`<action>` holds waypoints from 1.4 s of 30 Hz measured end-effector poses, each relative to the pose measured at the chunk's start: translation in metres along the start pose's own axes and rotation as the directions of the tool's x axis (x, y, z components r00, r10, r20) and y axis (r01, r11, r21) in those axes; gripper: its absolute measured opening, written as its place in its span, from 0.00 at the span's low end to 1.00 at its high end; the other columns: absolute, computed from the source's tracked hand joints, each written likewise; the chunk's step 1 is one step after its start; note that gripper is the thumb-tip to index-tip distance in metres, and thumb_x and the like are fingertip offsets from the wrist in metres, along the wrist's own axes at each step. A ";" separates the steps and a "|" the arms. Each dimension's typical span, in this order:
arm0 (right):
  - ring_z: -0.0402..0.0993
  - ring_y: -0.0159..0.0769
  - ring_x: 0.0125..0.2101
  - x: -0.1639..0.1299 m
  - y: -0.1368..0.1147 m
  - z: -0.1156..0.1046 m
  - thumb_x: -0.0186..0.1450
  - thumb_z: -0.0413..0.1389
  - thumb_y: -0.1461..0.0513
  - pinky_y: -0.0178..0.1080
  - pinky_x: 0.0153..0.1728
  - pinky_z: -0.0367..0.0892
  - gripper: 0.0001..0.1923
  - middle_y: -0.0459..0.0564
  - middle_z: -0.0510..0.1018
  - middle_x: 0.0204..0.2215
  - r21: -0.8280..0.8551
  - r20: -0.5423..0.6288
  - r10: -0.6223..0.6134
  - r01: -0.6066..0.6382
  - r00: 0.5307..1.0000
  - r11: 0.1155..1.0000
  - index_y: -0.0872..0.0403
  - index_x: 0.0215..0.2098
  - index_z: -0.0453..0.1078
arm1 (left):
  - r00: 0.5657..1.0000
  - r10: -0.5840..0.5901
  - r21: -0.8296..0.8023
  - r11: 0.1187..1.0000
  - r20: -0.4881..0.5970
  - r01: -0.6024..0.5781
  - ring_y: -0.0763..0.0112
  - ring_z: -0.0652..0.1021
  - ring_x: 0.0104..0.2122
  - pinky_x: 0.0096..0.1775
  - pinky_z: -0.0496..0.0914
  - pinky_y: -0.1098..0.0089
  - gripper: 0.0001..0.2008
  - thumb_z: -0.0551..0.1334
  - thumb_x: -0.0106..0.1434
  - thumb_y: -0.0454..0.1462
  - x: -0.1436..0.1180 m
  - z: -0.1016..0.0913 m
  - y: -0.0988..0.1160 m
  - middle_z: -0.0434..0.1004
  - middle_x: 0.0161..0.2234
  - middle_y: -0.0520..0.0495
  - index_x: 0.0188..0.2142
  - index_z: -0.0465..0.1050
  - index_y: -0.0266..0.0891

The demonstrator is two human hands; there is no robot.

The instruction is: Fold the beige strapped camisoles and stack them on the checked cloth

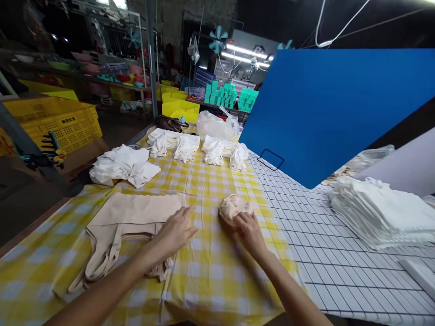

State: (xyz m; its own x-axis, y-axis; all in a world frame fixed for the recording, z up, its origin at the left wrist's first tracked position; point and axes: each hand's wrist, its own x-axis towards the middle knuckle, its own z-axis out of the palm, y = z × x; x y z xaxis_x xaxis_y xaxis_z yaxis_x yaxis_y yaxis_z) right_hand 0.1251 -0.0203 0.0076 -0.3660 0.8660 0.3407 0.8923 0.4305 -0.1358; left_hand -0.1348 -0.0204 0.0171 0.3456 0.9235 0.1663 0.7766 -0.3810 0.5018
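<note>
Hands: left (175,231) flat on beige garment (129,217), right (249,233) on beige bundle (233,207)

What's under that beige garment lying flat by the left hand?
The beige garment lies on a yellow checked cloth, with the left hand resting on its edge. Whatever the garment covers beneath itself stays hidden.

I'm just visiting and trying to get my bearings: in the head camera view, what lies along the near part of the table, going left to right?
Flat beige garment → left hand resting on its edge → bunched beige piece under the right hand → stack of white cloth on the grid-patterned surface.
</note>
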 end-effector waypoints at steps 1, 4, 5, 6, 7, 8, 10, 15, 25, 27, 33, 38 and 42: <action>0.65 0.39 0.34 -0.007 -0.014 -0.006 0.57 0.47 0.73 0.40 0.37 0.55 0.12 0.51 0.72 0.30 0.058 0.030 -0.079 0.077 0.996 0.995 0.54 0.30 0.68 | 0.998 0.016 -0.068 0.998 0.055 -0.012 0.63 0.71 0.47 0.47 0.66 0.65 0.25 0.55 0.59 0.38 0.004 0.006 0.010 0.67 0.50 0.40 0.56 0.56 0.36; 0.66 0.37 0.33 -0.030 -0.046 -0.026 0.60 0.52 0.67 0.39 0.36 0.58 0.06 0.49 0.72 0.31 0.309 0.217 -0.289 0.216 0.932 0.926 0.53 0.31 0.70 | 0.992 -0.013 -0.100 0.995 0.125 0.026 0.61 0.66 0.53 0.51 0.63 0.64 0.25 0.54 0.61 0.39 0.019 0.018 0.030 0.62 0.54 0.37 0.56 0.55 0.35; 0.67 0.36 0.34 -0.036 -0.050 -0.032 0.60 0.54 0.64 0.38 0.36 0.60 0.04 0.49 0.71 0.33 0.392 0.267 -0.328 0.210 0.906 0.896 0.52 0.34 0.70 | 0.991 -0.033 -0.067 0.997 0.127 0.041 0.59 0.64 0.54 0.52 0.61 0.63 0.25 0.54 0.61 0.39 0.024 0.021 0.034 0.60 0.55 0.36 0.57 0.55 0.34; 0.67 0.36 0.36 -0.040 -0.050 -0.037 0.60 0.56 0.61 0.37 0.37 0.61 0.05 0.49 0.71 0.35 0.457 0.293 -0.336 0.178 0.895 0.871 0.52 0.36 0.70 | 0.991 -0.049 -0.029 0.998 0.129 0.053 0.57 0.63 0.55 0.53 0.60 0.62 0.25 0.54 0.61 0.39 0.028 0.025 0.037 0.59 0.56 0.35 0.57 0.55 0.33; 0.68 0.36 0.36 -0.042 -0.047 -0.040 0.61 0.55 0.60 0.37 0.36 0.62 0.07 0.49 0.71 0.37 0.501 0.293 -0.303 0.124 0.907 0.856 0.52 0.38 0.69 | 0.989 -0.060 0.006 0.998 0.134 0.060 0.56 0.63 0.55 0.53 0.60 0.61 0.25 0.54 0.61 0.39 0.032 0.028 0.039 0.60 0.55 0.35 0.57 0.55 0.33; 0.68 0.35 0.36 -0.042 -0.041 -0.040 0.61 0.54 0.59 0.36 0.36 0.63 0.08 0.50 0.70 0.38 0.522 0.270 -0.225 0.054 0.936 0.851 0.52 0.38 0.69 | 0.987 -0.069 0.038 0.997 0.143 0.064 0.56 0.64 0.54 0.52 0.61 0.61 0.25 0.55 0.61 0.40 0.035 0.031 0.041 0.61 0.54 0.35 0.56 0.57 0.33; 0.69 0.35 0.33 -0.038 -0.022 -0.035 0.63 0.50 0.58 0.37 0.34 0.64 0.09 0.51 0.70 0.36 0.508 0.178 0.038 -0.125 0.983 0.853 0.54 0.37 0.68 | 0.982 -0.095 0.089 0.993 0.161 0.082 0.55 0.66 0.51 0.50 0.62 0.62 0.24 0.58 0.59 0.40 0.039 0.037 0.046 0.65 0.50 0.35 0.53 0.60 0.33; 0.69 0.37 0.33 -0.015 0.008 -0.001 0.58 0.52 0.58 0.39 0.34 0.65 0.15 0.54 0.71 0.39 0.476 0.118 0.444 -0.443 0.888 0.760 0.55 0.42 0.66 | 0.973 -0.195 0.050 0.981 0.127 0.190 0.54 0.68 0.50 0.46 0.63 0.62 0.25 0.59 0.57 0.42 0.043 0.044 0.060 0.63 0.51 0.33 0.52 0.59 0.33; 0.68 0.36 0.27 -0.024 -0.009 0.023 0.50 0.54 0.62 0.35 0.27 0.59 0.23 0.45 0.72 0.25 0.506 0.128 0.476 -0.470 0.870 0.723 0.54 0.45 0.63 | 0.975 -0.052 -0.395 0.908 0.217 0.136 0.71 0.70 0.28 0.30 0.62 0.73 0.13 0.55 0.58 0.44 0.052 0.026 0.078 0.66 0.24 0.52 0.25 0.63 0.36; 0.68 0.37 0.28 -0.022 -0.007 0.019 0.47 0.55 0.62 0.34 0.26 0.60 0.21 0.46 0.73 0.27 0.533 0.121 0.494 -0.477 0.861 0.699 0.54 0.40 0.66 | 0.966 0.093 -0.724 0.680 0.240 0.114 0.75 0.68 0.26 0.29 0.61 0.75 0.16 0.58 0.55 0.48 0.051 0.016 0.088 0.64 0.23 0.54 0.25 0.62 0.36; 0.65 0.35 0.23 -0.010 0.011 -0.011 0.47 0.50 0.61 0.33 0.20 0.58 0.07 0.45 0.70 0.19 0.568 0.054 0.581 -0.503 0.812 0.651 0.54 0.25 0.64 | 0.957 0.217 -0.971 0.186 0.190 0.151 0.78 0.68 0.26 0.31 0.61 0.77 0.19 0.69 0.45 0.45 0.053 -0.021 0.103 0.67 0.26 0.53 0.28 0.66 0.35; 0.64 0.34 0.26 -0.008 0.037 -0.043 0.48 0.49 0.62 0.33 0.24 0.57 0.08 0.44 0.70 0.23 0.525 -0.016 0.630 -0.530 0.776 0.666 0.53 0.28 0.63 | 0.972 0.167 -0.957 0.265 0.168 0.120 0.78 0.68 0.24 0.27 0.60 0.77 0.22 0.67 0.47 0.43 0.039 -0.032 0.091 0.69 0.29 0.53 0.40 0.66 0.38; 0.64 0.33 0.23 -0.031 0.050 -0.057 0.44 0.59 0.59 0.33 0.23 0.57 0.10 0.43 0.71 0.19 0.450 0.296 0.446 -0.535 0.845 0.715 0.54 0.26 0.68 | 0.952 0.051 -0.690 0.701 0.301 0.180 0.73 0.68 0.28 0.26 0.59 0.77 0.25 0.63 0.47 0.37 0.010 -0.005 0.062 0.69 0.32 0.51 0.47 0.65 0.38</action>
State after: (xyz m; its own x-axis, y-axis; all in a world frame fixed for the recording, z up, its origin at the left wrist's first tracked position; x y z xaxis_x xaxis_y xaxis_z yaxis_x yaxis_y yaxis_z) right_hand 0.1958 -0.0403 0.0434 0.0110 0.9988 -0.0478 0.7145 -0.0413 -0.6984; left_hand -0.0859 -0.0342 0.0546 0.5277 0.8464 -0.0714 0.2428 -0.0698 0.9676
